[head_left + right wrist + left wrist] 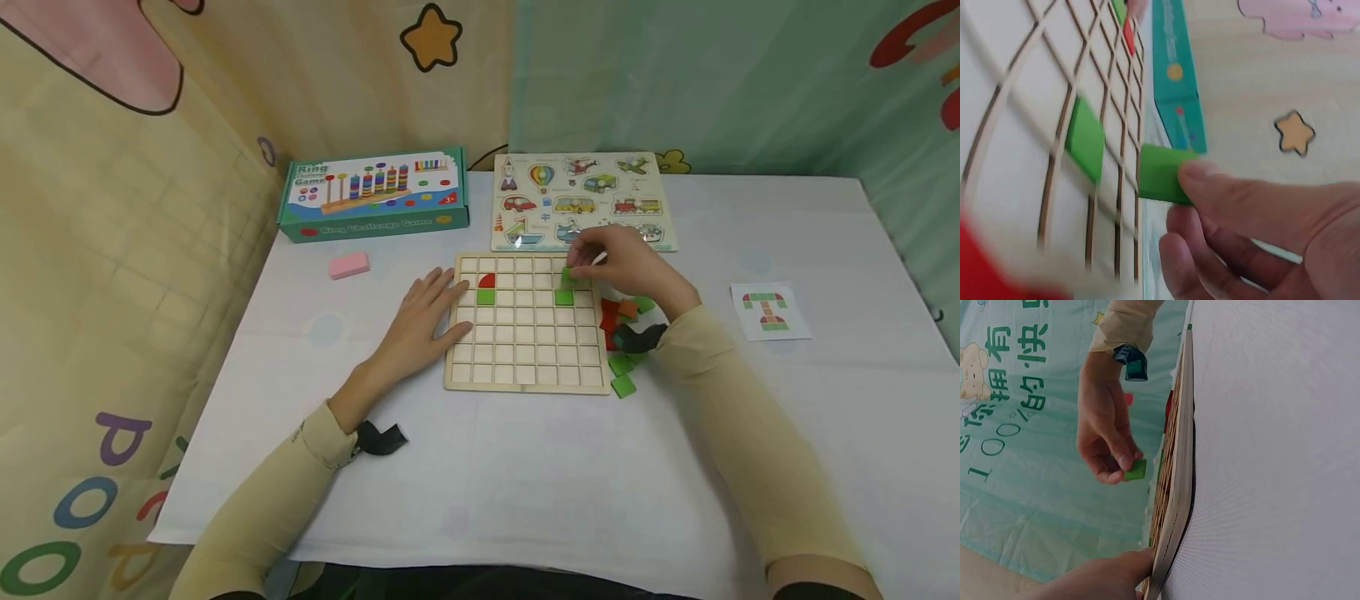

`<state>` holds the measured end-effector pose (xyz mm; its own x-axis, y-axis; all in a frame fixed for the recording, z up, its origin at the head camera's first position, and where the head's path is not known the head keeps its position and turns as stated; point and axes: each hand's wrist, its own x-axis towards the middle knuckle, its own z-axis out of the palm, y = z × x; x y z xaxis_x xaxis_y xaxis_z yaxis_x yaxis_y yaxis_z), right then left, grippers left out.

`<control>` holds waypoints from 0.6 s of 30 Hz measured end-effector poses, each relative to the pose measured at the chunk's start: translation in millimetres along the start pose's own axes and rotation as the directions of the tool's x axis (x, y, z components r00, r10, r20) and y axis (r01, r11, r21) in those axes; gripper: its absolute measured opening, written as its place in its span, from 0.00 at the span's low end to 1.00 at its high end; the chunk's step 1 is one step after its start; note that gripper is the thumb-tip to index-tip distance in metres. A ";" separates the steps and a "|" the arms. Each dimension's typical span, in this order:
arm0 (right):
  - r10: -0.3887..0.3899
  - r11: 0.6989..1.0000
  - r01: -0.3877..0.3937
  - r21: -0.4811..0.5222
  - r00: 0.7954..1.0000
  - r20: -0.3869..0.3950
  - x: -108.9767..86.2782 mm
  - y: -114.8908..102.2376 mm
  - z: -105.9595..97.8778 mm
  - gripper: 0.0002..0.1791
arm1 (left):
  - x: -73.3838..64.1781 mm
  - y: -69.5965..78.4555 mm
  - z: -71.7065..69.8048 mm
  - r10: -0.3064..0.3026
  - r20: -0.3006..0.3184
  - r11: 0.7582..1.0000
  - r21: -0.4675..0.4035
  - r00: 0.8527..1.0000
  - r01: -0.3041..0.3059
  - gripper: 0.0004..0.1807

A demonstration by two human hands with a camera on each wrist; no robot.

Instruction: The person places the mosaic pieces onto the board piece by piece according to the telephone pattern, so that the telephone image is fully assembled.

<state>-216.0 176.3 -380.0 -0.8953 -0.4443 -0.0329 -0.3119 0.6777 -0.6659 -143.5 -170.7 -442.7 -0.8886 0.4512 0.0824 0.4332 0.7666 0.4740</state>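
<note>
A wooden grid board (525, 354) lies flat on the table. My right hand (618, 260) pinches a green square tile (1163, 172) between thumb and fingers, over the board's upper right cells. Just below it, another green tile (564, 297) sits in a cell. Toward the left of the board, a red quarter-round tile (487, 281) lies in the cell above a green tile (486, 297). With its fingers spread, my left hand (423, 321) rests at the board's left edge, thumb and fingertips on the rim.
Loose red, orange and green tiles (622, 386) lie right of the board, partly under my right wrist. A pattern card (771, 312) lies farther right. Behind stand a ring game box (373, 196) and a vehicle picture puzzle (555, 187). A pink block (348, 266) lies at left.
</note>
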 end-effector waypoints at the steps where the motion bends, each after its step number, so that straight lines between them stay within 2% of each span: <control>1: -0.004 1.000 0.004 0.007 1.000 -0.020 4.6 -7.0 5.3 0.05 | -0.2 -0.5 -0.1 0.001 -0.001 1.000 -0.001 1.000 -0.001 0.38; 5: -0.010 0.999 0.013 0.046 0.997 -0.081 19.8 -28.9 26.3 0.03 | -0.7 -1.6 0.1 0.011 -0.005 1.000 0.002 1.000 -0.011 0.38; 8: -0.033 0.997 0.039 0.069 0.996 -0.084 28.7 -38.4 39.8 0.02 | -0.3 -2.0 0.0 0.014 -0.005 1.000 0.007 1.000 -0.014 0.38; 13: -0.043 0.995 0.052 0.088 0.995 -0.093 35.8 -45.8 57.9 0.02 | -0.2 -1.9 -0.9 0.023 -0.011 1.000 0.005 1.000 -0.023 0.38; 18: -0.039 0.998 0.044 0.048 0.994 -0.098 39.0 -45.7 73.5 0.02 | -0.9 -1.8 -1.5 0.025 -0.014 1.000 -0.005 1.000 -0.025 0.38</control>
<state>-213.2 84.9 -405.7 -0.9093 -0.4108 0.0668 -0.3354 0.6284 -0.7019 -143.8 -173.1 -442.3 -0.8797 0.4637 0.1058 0.4542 0.7531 0.4759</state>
